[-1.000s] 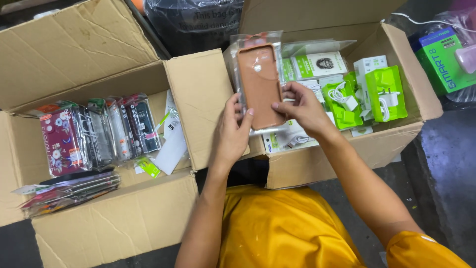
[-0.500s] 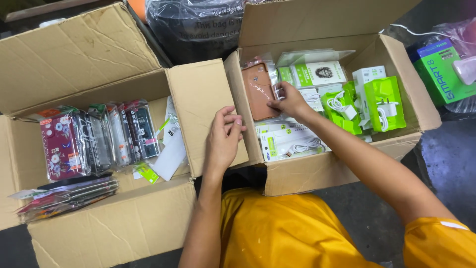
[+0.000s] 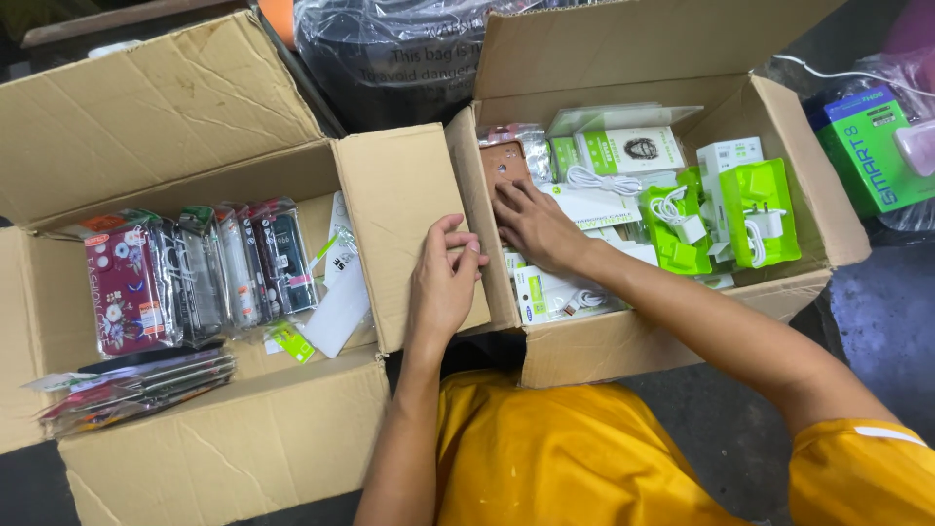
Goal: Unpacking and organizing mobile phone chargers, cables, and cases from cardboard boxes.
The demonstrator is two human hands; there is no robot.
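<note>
in right box [image 3: 818,205]: right hand [image 3: 534,226] fingers spread on half-hidden brown case [image 3: 504,166]; left hand [image 3: 443,282] fingers curled, empty.

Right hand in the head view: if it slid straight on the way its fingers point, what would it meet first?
The right hand points up-left at the brown phone case in the right cardboard box; its fingertips look already at the case's lower edge, though depth is unclear.

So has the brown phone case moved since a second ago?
Yes. The brown phone case went from above the right cardboard box down into its near-left corner, under the right hand.
</note>
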